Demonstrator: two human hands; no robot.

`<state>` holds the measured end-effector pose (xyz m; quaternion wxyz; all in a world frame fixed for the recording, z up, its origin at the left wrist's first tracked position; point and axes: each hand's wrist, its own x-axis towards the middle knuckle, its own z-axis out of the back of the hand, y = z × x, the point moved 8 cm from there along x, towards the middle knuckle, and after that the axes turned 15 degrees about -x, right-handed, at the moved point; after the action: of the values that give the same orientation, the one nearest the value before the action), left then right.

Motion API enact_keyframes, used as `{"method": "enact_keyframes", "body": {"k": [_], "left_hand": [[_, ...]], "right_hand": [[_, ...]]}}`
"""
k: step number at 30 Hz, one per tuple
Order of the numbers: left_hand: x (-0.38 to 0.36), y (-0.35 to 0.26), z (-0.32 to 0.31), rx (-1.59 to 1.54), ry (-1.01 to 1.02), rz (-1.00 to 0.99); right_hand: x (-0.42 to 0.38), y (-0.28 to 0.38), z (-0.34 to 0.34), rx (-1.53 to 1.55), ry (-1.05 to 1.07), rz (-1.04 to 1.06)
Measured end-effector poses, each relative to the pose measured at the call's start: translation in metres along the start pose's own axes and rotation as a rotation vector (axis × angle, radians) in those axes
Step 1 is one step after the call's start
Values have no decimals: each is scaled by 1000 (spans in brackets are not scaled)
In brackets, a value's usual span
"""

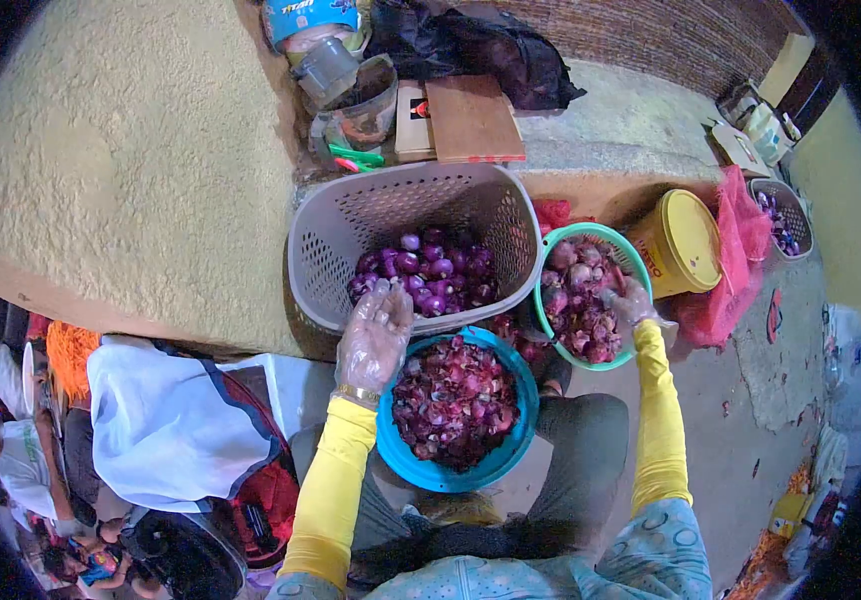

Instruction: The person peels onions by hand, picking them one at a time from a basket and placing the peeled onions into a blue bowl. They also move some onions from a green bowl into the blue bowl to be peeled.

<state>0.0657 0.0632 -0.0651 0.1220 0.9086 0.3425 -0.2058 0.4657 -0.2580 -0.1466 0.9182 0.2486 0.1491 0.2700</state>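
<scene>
My left hand (375, 338), in a clear plastic glove, is at the near rim of the grey perforated basket (322, 225). Its fingers are loosely curled and I see nothing held in them. Peeled purple onions (437, 268) lie in that basket. At the right, my right hand (634, 303), also gloved, reaches over the rim of a green basket (640, 262). The fingers are apart, with the tips against unpeeled red onions (580, 290). Between my knees a blue basin (527, 405) holds a heap of onion skins (453, 400).
A yellow-lidded bucket (690, 240) and pink mesh sack (740, 235) stand beyond the green basket. Brown boards (472, 118) and plastic containers (365, 105) sit behind the grey basket. White cloth (175, 425) lies at left, with other people (25, 450) farther off.
</scene>
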Motion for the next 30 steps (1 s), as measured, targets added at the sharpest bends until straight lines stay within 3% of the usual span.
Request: {"method": "enact_keyframes", "body": {"k": [2, 4, 5, 6, 8, 9, 13, 18, 20, 27, 30], "left_hand": [[2, 0, 1, 6, 8, 11], [0, 2, 0, 12, 14, 20], [-2, 4, -3, 30, 11, 17], [-3, 5, -5, 48, 7, 14], [-2, 6, -5, 48, 7, 22], [-3, 6, -5, 44, 5, 28], [-2, 4, 0, 62, 11, 28], [-1, 9, 0, 82, 36, 47], [2, 10, 2, 94, 30, 40], [0, 13, 1, 107, 26, 50], [1, 14, 1, 94, 22, 52]], "right_hand": [[-19, 42, -1, -145, -45, 45], [-23, 42, -29, 205, 62, -58], [-16, 34, -42, 0, 104, -87], [-9, 22, -64, 3, 105, -86], [-2, 25, -80, 34, -121, 186], [-14, 49, -73, 105, 7, 102], [-19, 72, -68, -141, -14, 70], [-14, 69, -89, -199, 84, 129], [-16, 71, -89, -278, 160, 7], [-1, 68, -101, -291, 142, 107], [7, 53, -112, -305, 167, 46]]}}
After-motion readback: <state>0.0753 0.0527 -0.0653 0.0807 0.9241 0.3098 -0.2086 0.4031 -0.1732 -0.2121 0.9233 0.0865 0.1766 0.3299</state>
